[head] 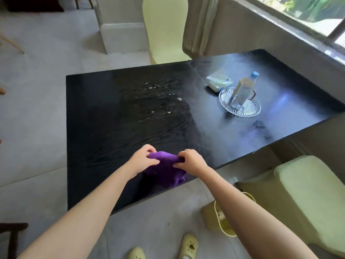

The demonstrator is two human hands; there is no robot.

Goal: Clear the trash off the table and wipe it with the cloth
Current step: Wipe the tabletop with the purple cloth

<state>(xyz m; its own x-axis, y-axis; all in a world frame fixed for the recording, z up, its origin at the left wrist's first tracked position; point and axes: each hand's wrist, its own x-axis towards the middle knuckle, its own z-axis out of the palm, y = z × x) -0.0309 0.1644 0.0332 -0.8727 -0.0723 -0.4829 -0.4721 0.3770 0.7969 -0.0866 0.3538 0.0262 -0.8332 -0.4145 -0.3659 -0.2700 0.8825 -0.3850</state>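
A purple cloth lies bunched near the front edge of the black table. My left hand grips its left side and my right hand grips its right side, both with fingers closed on the fabric. Wet wipe streaks and small white specks show on the table's middle. A pale yellow bin stands on the floor at the right, partly hidden by my right forearm.
At the table's far right a plastic bottle stands on a glass dish, with a tissue packet behind it. Pale yellow chairs stand beyond the table and at the near right. A window ledge runs along the right.
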